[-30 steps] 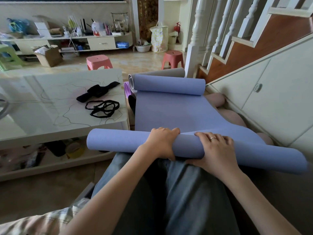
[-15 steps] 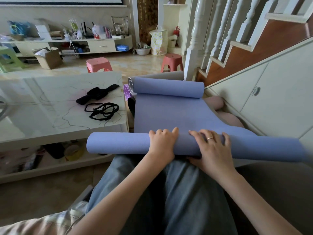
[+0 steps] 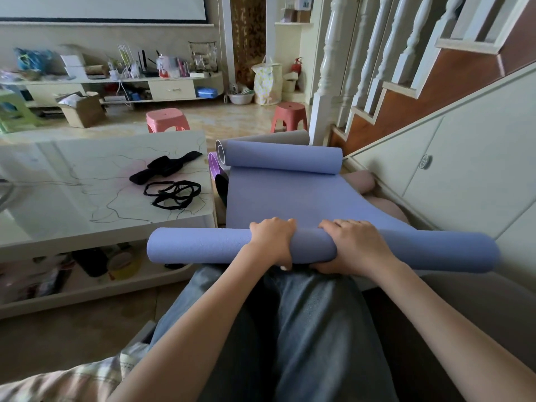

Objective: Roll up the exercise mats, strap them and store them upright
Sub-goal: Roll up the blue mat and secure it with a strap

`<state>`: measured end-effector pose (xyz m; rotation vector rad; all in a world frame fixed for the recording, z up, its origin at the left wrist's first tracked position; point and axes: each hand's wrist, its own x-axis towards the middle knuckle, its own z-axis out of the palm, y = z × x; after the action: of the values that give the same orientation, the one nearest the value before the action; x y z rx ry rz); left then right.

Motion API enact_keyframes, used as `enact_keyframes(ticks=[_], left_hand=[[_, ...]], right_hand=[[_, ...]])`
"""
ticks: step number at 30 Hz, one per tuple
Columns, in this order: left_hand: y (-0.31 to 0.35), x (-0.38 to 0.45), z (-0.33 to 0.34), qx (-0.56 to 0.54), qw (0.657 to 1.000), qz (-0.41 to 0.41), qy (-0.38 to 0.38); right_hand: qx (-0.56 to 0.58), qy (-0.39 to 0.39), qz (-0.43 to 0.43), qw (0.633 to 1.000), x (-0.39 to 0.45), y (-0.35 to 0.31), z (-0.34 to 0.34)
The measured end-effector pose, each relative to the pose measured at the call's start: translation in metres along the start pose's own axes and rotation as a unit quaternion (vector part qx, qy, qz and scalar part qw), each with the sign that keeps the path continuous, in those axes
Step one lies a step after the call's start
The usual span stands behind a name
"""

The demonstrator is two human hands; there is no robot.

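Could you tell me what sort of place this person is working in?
Most likely a home living room: a staircase with white balusters, a low media shelf cluttered with household things, plastic stools on the floor, and a glossy coffee table.

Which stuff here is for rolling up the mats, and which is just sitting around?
For the job:
blue mat, gripped by left hand and right hand
grey mat and purple mat, rolled
black straps on the table

Just lying about:
pink stool
red stool
cardboard box
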<state>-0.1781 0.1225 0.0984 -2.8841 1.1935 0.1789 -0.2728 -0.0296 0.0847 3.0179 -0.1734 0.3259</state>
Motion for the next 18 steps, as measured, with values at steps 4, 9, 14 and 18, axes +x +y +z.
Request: enact_keyframes(ticks=[4,9,14,18], left_hand=[[-0.002,-0.012,-0.010,-0.008,0.999,0.007,-0.035],[-0.009,-0.025,-0.024,-0.053,0.980,0.059,-0.181],[-0.011,-0.034,-0.013,-0.142,0.949,0.082,-0.269],[-0.012,-0.037,0.004,-0.190,0.957,0.076,-0.204]], right_hand=[[-0.013,-0.024,-0.025,0.999,-0.005,-0.006,-0.023],[0.029,-0.156,-0.031,0.987,-0.017,-0.015,-0.050],[0.127,-0.306,-0.015,0.943,-0.025,-0.015,-0.038],[0.141,-0.321,0.002,0.937,-0.020,-0.014,-0.030]])
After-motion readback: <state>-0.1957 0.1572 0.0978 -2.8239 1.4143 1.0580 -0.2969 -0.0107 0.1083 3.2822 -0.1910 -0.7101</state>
